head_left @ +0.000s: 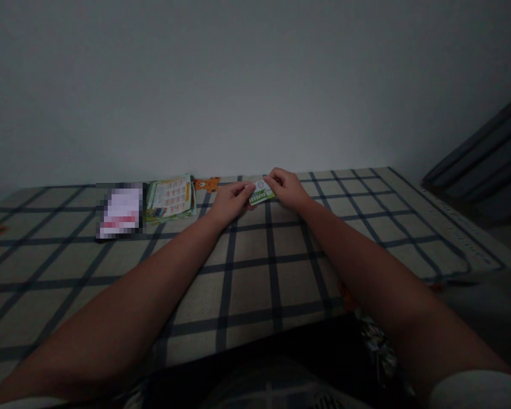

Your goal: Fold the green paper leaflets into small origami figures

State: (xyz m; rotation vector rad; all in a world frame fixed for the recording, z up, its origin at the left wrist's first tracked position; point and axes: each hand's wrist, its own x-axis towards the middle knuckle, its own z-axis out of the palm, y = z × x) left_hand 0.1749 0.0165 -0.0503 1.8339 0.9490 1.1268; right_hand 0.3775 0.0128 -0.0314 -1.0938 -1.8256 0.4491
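Both my arms reach forward over a checked cloth (247, 272). Between my two hands is a small white and green card (262, 193), held just above the cloth near the far wall. My left hand (230, 201) pinches the card's left end, fingers closed on it. My right hand (287, 187) grips its right end from above, fingers curled. Lighting is dim and the card's print is too small to read.
A stack of green and orange printed sheets (170, 197) lies left of my hands, with a blurred white sheet (121, 211) beside it. A small orange shape (207, 183) sits at the wall. Dark striped fabric (481, 159) rises at right. The wall closes off the far side.
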